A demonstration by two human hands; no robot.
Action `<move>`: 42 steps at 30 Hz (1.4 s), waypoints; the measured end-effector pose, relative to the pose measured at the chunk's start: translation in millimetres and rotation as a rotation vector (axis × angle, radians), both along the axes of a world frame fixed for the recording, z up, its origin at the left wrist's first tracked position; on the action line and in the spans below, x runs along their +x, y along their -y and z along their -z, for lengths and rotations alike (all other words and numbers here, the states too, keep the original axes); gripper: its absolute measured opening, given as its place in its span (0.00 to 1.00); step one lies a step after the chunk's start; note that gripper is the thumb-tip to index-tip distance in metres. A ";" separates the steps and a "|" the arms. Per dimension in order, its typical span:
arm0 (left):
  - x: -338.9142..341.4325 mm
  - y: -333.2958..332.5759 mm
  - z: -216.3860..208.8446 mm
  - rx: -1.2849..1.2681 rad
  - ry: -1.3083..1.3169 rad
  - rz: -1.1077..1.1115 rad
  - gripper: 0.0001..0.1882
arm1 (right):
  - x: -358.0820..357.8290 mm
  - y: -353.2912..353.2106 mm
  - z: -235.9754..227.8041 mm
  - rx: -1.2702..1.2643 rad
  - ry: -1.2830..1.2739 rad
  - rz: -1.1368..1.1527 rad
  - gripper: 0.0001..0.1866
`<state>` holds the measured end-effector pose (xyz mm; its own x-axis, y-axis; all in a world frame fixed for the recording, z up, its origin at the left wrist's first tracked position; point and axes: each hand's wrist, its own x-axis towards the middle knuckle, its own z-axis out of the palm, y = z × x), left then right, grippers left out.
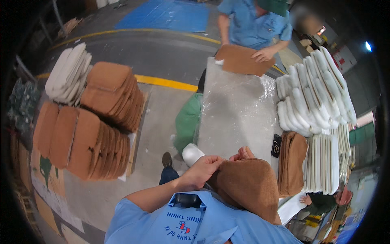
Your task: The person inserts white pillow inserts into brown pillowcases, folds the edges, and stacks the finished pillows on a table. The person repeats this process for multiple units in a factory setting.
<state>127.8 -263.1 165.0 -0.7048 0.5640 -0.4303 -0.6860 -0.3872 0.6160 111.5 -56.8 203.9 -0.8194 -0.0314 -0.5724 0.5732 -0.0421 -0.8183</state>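
Observation:
A brown fabric cushion (248,187) is held tilted up against my chest. My left hand (203,170) pinches its left corner between thumb and fingertips. Behind its top edge, the fingers of my right hand (243,153) show, bent over the fabric; the rest of that hand is hidden by the cushion. A piece of white padding (191,154) sticks out beyond my left hand at the table's near left corner. The table (239,110) is covered in clear plastic film.
Stacks of brown cushions (81,142) and white pads (69,73) stand on the left. At right are piled white pads (313,93), brown covers (291,162) and a dark phone (276,145). Across the table a co-worker (254,24) handles a brown cover (243,60). Another person (325,201) is at lower right.

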 end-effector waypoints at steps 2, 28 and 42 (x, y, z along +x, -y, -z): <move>6.9 -5.4 5.8 -0.060 -0.063 -0.068 0.11 | 11.2 -17.8 30.4 -0.135 0.019 -0.130 0.18; 64.1 22.4 59.1 0.541 0.117 -0.259 0.21 | -39.2 22.8 13.7 -0.517 0.450 -0.534 0.15; 35.6 20.4 72.7 -0.143 -0.043 -0.763 0.15 | -64.1 102.3 13.5 0.568 -0.296 -0.765 0.13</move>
